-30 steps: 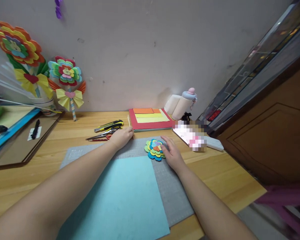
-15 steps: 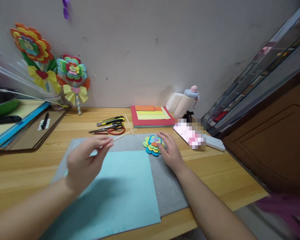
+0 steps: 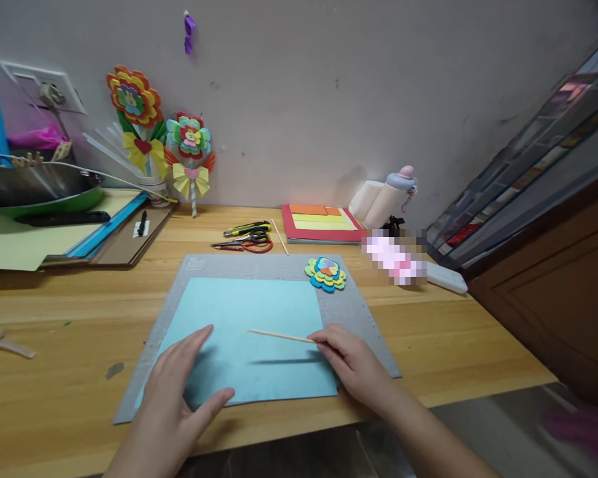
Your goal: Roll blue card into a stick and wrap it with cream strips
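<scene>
Between the fingertips of my right hand (image 3: 351, 362) is a thin wooden stick (image 3: 279, 335), held by its right end above a light blue sheet of paper (image 3: 249, 305). The stick casts a shadow on the sheet. My left hand (image 3: 179, 382) is over the sheet's left front part, thumb and fingers spread, with nothing in it. Under the sheet lies a grey cutting mat (image 3: 373, 352). A layered paper flower (image 3: 326, 274) in blue, yellow and green rests at the mat's back right, apart from both hands.
Behind the mat lie scissors (image 3: 246, 240), a yellow-black utility knife (image 3: 249, 229) and another stick (image 3: 279, 237). Stacked coloured paper (image 3: 323, 232) and a bottle (image 3: 389, 199) are against the wall. Two finished paper flowers (image 3: 134, 99) stand back left, near a metal pan (image 3: 34, 186).
The stick has passed from my left hand to my right. My right hand has let go of the paper flower and come forward; my left hand has opened and lowered. The view has shifted left.
</scene>
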{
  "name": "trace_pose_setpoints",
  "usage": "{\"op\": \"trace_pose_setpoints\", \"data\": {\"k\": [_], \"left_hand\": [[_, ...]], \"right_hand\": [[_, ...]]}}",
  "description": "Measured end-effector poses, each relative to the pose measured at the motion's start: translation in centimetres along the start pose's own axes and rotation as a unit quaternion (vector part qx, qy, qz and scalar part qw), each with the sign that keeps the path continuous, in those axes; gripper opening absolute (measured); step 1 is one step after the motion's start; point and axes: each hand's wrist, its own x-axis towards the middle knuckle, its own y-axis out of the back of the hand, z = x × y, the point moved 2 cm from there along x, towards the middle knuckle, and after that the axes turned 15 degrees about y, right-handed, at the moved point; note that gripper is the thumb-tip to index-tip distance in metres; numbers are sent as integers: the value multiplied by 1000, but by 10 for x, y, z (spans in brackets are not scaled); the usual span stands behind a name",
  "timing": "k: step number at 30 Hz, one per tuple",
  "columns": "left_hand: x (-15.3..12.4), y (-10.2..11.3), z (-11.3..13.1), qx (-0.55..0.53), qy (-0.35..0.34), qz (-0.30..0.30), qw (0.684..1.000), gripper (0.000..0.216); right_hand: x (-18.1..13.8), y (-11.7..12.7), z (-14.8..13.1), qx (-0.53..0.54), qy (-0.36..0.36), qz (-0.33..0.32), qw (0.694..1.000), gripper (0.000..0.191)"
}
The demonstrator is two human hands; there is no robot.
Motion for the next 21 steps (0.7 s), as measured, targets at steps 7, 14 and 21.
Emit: {"op": "trace_pose_setpoints", "data": {"k": [7,14,21], "left_hand": [[9,7,-9,240,-279,-18,930,54],[7,16,5,122,-300,60,944,24],[7,40,-11,79,-297,76,949,30]], "right_hand": [[13,7,26,-48,-96,101,989,39],[136,21,62,-186,-97,73,975,25],[226,12,109,-306,-138,-18,942,29]]}}
